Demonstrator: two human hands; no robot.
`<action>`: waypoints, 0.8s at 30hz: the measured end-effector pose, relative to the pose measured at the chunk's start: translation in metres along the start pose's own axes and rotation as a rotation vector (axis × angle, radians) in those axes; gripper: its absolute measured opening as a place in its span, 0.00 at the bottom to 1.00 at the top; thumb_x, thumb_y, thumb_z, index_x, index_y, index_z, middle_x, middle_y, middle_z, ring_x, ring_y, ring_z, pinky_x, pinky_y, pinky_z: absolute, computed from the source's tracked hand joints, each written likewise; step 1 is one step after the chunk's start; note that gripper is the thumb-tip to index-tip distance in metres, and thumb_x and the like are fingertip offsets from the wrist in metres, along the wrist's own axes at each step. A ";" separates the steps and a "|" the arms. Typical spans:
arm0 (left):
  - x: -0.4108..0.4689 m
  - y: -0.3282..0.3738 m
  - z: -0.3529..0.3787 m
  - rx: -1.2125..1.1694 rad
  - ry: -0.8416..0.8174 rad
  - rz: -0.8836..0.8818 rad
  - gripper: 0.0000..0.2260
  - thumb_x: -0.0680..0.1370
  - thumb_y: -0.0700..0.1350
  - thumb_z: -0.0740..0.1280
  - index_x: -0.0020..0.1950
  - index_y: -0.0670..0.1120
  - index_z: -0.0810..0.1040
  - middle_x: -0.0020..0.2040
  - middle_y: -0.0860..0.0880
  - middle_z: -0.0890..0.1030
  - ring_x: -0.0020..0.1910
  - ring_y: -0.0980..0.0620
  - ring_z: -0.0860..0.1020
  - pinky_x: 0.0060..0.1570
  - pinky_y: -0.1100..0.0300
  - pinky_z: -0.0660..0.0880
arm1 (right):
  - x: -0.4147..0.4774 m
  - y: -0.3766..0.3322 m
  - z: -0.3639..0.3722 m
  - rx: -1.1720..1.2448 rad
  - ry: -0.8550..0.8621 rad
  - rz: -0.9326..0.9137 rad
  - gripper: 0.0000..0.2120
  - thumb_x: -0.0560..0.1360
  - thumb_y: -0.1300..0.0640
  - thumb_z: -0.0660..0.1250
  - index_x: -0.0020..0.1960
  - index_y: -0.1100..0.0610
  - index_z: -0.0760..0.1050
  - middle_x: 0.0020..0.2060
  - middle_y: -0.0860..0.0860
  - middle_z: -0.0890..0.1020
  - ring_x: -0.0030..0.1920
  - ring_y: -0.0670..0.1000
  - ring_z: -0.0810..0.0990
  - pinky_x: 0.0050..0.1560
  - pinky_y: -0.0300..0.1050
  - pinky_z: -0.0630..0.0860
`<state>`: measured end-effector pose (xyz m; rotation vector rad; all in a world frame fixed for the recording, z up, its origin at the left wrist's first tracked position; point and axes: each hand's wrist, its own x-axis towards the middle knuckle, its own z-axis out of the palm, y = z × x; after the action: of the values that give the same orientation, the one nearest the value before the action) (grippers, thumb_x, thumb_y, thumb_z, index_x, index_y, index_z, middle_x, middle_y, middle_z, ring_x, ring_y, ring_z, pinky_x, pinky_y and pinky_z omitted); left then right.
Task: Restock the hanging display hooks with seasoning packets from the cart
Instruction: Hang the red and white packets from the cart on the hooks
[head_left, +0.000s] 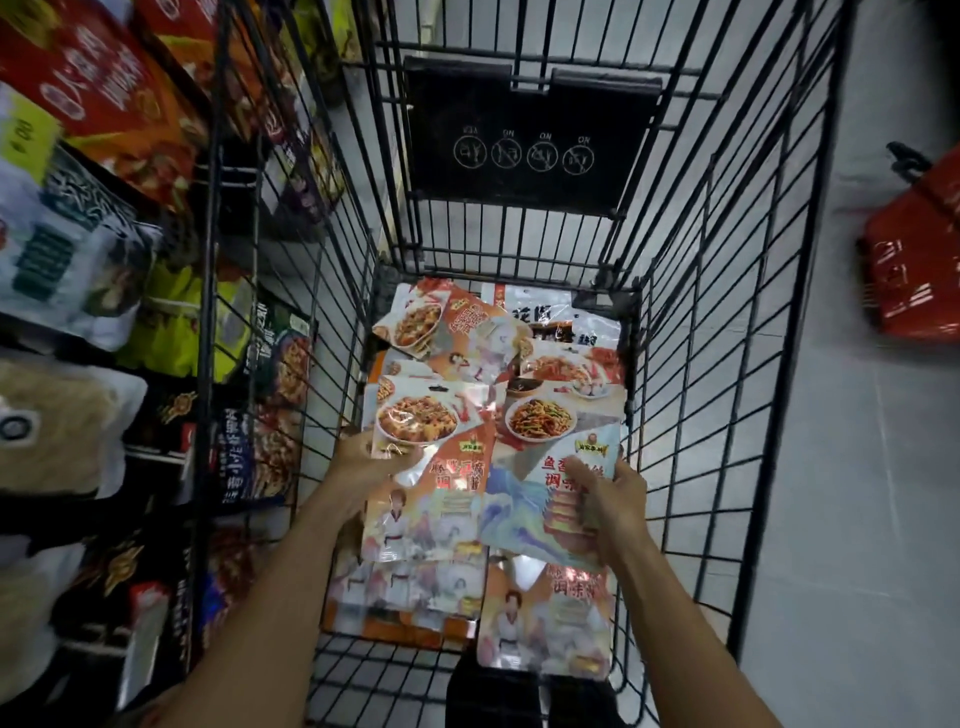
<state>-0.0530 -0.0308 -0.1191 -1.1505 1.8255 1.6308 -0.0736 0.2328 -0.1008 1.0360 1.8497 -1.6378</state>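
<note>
I look down into a black wire cart (691, 332) whose floor is covered with several glossy seasoning packets. My left hand (363, 460) grips the left edge of an orange packet (426, 499) showing a dish of food. My right hand (610, 501) holds the right edge of a blue-and-white packet (530, 483) with a noodle dish on it. Both packets are lifted slightly above the pile. More orange packets (540, 623) lie beneath, and others (452, 327) at the far end of the cart.
Hanging display packets (93, 244) fill the shelving along the left, close against the cart's side. A red shopping basket (914, 260) sits on the pale floor at the right. The cart's black child-seat flap (519, 150) stands upright at the far end.
</note>
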 end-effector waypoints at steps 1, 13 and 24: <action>-0.002 -0.005 -0.002 -0.038 -0.028 -0.021 0.13 0.68 0.33 0.75 0.49 0.43 0.80 0.39 0.50 0.83 0.35 0.54 0.80 0.27 0.66 0.76 | 0.001 0.002 0.000 -0.002 0.013 0.023 0.03 0.74 0.62 0.70 0.44 0.59 0.77 0.44 0.62 0.84 0.41 0.62 0.84 0.45 0.66 0.80; -0.004 -0.020 0.003 -0.011 -0.016 -0.160 0.24 0.67 0.35 0.77 0.60 0.37 0.74 0.29 0.45 0.81 0.20 0.52 0.74 0.22 0.63 0.73 | 0.009 0.008 0.000 0.022 -0.021 0.133 0.08 0.74 0.65 0.69 0.52 0.61 0.76 0.42 0.58 0.84 0.39 0.57 0.84 0.39 0.51 0.81; -0.043 -0.003 0.013 -0.022 0.163 0.107 0.10 0.69 0.37 0.76 0.39 0.43 0.75 0.32 0.46 0.77 0.28 0.51 0.72 0.19 0.67 0.67 | -0.023 -0.020 -0.002 -0.096 -0.060 -0.043 0.06 0.74 0.61 0.71 0.49 0.61 0.77 0.42 0.60 0.84 0.40 0.59 0.85 0.39 0.52 0.82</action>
<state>-0.0289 -0.0055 -0.0906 -1.2478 2.0070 1.6618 -0.0751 0.2291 -0.0701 0.9031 1.9036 -1.5703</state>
